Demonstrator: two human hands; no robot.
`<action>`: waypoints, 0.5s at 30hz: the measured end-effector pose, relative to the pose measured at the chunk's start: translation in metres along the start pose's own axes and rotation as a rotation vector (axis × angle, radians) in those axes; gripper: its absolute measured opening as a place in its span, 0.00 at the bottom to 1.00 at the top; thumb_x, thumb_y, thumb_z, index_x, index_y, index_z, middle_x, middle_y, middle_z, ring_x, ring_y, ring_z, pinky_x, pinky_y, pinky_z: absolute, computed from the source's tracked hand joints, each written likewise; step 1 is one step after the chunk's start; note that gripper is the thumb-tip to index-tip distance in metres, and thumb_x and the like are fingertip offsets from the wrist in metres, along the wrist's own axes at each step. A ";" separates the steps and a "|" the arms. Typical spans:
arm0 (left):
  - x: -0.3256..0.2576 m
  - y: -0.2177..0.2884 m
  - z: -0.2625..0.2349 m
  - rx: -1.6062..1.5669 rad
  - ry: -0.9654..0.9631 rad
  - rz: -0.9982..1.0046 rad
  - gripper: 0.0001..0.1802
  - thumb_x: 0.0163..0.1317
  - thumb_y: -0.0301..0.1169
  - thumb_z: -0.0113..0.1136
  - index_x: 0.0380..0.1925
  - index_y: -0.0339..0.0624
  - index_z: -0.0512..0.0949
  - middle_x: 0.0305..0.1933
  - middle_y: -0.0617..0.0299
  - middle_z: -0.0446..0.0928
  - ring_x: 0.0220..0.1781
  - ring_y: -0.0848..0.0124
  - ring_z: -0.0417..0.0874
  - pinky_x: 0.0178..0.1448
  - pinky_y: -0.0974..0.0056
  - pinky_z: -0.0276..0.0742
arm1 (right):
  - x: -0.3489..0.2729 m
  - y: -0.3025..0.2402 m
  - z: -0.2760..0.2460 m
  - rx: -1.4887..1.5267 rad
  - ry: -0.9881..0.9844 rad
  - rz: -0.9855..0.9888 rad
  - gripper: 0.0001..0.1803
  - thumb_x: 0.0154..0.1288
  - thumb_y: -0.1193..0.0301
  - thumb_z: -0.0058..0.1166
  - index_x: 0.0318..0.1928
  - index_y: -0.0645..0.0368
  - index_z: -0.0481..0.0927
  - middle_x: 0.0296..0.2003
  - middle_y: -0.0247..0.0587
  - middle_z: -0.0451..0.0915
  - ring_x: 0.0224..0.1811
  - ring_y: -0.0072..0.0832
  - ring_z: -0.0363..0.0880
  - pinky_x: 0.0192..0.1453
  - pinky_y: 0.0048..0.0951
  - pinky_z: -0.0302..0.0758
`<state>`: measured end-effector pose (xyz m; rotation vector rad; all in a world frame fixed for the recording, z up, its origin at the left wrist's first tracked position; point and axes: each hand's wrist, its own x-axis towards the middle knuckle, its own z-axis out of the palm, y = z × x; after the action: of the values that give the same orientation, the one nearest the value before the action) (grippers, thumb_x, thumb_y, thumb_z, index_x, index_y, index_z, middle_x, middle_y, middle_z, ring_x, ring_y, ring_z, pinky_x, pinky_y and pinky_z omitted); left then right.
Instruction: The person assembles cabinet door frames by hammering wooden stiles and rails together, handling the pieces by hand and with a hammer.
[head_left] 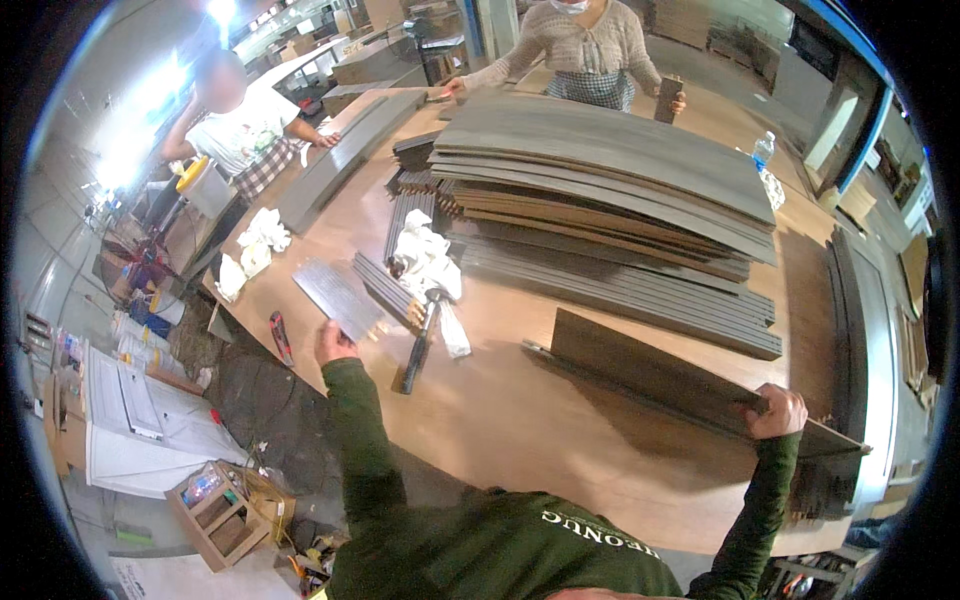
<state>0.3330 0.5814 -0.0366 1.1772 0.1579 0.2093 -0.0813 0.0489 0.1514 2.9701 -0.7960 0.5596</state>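
Note:
My right hand [777,412] grips the end of a long dark grey board [640,372], which stands tilted on its edge across the near right of the table. Beneath it, another narrow strip [536,348] pokes out at its far left end. At the left, my left hand [337,343] is closed on the near edge of a short grey board [338,298] with wooden dowels at one end. Right beside that board lie a few grey strips [388,290] with dowels, a hammer [417,348] with a black handle, and crumpled white cloths [425,255].
A tall stack of grey panels [610,165] fills the table's middle. A red and black hand tool [281,338] lies near the left edge, with white gloves or rags [262,235] beyond. Two co-workers stand at the far side, one holding a small board [668,98]. A bottle [763,150] stands far right.

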 end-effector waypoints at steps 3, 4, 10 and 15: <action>-0.036 0.076 0.071 -0.667 -0.410 -0.308 0.44 0.47 0.61 0.53 0.57 0.42 0.59 0.50 0.49 0.63 0.53 0.55 0.63 0.54 0.42 0.59 | 0.002 0.000 -0.001 -0.029 -0.006 0.031 0.15 0.29 0.67 0.66 0.21 0.53 0.74 0.19 0.38 0.76 0.25 0.40 0.75 0.34 0.37 0.70; -0.038 0.080 0.079 -0.751 -0.550 -0.218 0.44 0.46 0.62 0.52 0.58 0.44 0.58 0.51 0.50 0.63 0.53 0.56 0.63 0.55 0.42 0.58 | 0.004 0.000 0.001 -0.022 -0.004 0.039 0.15 0.30 0.67 0.65 0.22 0.53 0.75 0.20 0.38 0.76 0.25 0.40 0.75 0.35 0.37 0.70; -0.034 0.057 0.149 -0.469 -0.917 -0.140 0.33 0.45 0.52 0.63 0.49 0.51 0.67 0.38 0.60 0.69 0.33 0.66 0.71 0.39 0.60 0.72 | 0.009 -0.002 0.002 0.005 -0.061 0.065 0.14 0.29 0.69 0.65 0.24 0.54 0.77 0.22 0.40 0.78 0.29 0.39 0.77 0.38 0.36 0.71; -0.099 0.045 0.225 0.006 -0.749 0.218 0.37 0.34 0.29 0.68 0.49 0.38 0.64 0.37 0.60 0.73 0.35 0.68 0.76 0.41 0.63 0.75 | 0.009 -0.006 -0.002 -0.011 -0.010 0.032 0.13 0.29 0.67 0.65 0.21 0.54 0.77 0.19 0.39 0.76 0.26 0.37 0.76 0.36 0.35 0.71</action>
<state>0.2851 0.3721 0.0910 1.2078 -0.6285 -0.0520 -0.0723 0.0499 0.1572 2.9573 -0.8465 0.5400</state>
